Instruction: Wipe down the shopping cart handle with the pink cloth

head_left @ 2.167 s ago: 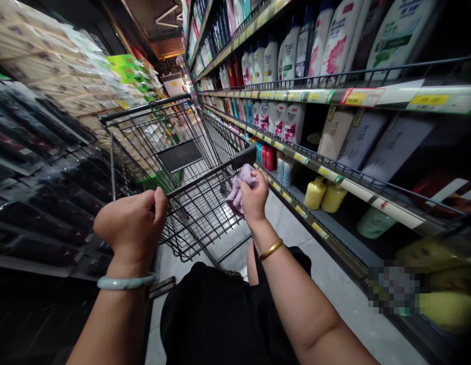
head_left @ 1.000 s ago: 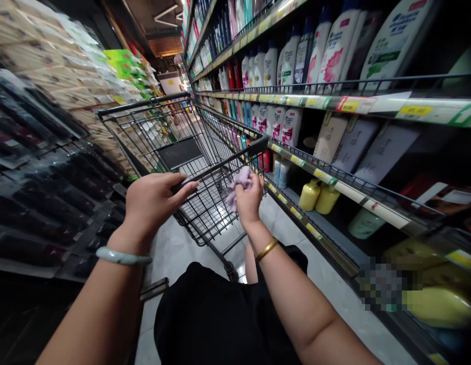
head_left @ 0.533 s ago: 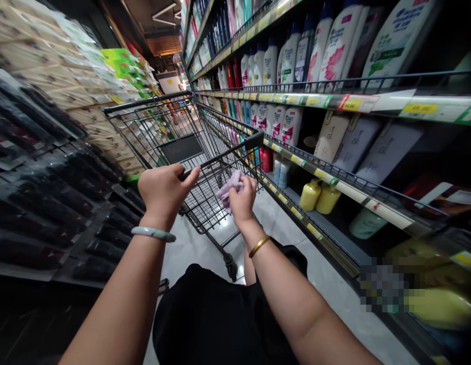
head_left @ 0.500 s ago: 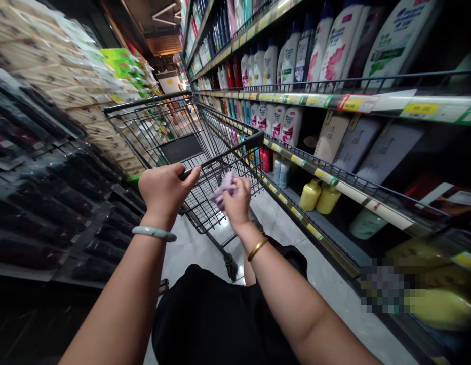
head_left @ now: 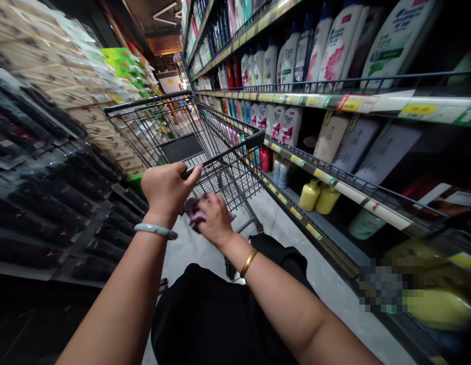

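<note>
A black wire shopping cart (head_left: 228, 157) stands in front of me, its handle bar crossing the middle of the view. My left hand (head_left: 165, 187) is wrapped round the left part of that bar, thumb along the top. Lower and to its right, my right hand (head_left: 214, 218) holds a crumpled purple cloth (head_left: 197, 210), just on the near side of the cart's basket. Motion blurs the fingers and the cloth a little. No goods show inside the basket.
Shelves of shampoo bottles (head_left: 290, 125) run along the right, with yellow pump bottles (head_left: 309, 195) on a lower one. Stacked beige packs (head_left: 38, 61) and dark packaged goods (head_left: 41, 218) line the left. Pale floor tiles (head_left: 288, 215) show beside the cart.
My right hand has moved left and down with the purple cloth, nearer my left wrist. My left hand stays on the handle bar, and the cart has hardly moved.
</note>
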The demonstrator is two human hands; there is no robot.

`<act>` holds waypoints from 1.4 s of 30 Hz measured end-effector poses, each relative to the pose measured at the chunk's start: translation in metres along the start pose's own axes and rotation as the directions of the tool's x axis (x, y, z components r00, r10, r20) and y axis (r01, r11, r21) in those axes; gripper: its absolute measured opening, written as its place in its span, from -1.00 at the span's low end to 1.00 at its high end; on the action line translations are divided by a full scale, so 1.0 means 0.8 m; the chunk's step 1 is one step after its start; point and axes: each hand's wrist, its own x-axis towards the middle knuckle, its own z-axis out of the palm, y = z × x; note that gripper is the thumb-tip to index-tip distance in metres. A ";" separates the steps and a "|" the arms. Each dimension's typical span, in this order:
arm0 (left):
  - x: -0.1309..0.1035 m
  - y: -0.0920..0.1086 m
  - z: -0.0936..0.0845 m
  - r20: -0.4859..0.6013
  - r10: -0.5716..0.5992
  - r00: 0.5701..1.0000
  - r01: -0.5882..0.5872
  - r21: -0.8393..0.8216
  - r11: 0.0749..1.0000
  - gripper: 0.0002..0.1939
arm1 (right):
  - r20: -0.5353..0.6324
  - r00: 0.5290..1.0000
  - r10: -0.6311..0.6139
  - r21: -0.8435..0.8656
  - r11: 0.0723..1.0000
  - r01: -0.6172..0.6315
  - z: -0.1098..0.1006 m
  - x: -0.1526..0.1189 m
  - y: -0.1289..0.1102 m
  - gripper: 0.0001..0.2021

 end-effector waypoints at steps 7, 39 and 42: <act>-0.002 -0.006 -0.002 0.026 0.014 1.000 -0.015 0.016 1.000 -0.37 | -0.269 0.911 0.314 0.080 0.949 -0.303 -0.025 0.018 0.034 -0.77; -0.004 -0.031 0.004 0.010 0.003 1.000 -0.004 0.011 1.000 -0.37 | -0.173 0.896 0.409 0.070 0.912 -0.403 -0.012 0.004 0.033 -0.75; -0.004 -0.031 0.002 0.013 0.001 1.000 -0.001 0.003 1.000 -0.38 | 0.004 0.961 0.277 -0.053 0.960 -0.277 0.005 -0.019 0.004 -0.71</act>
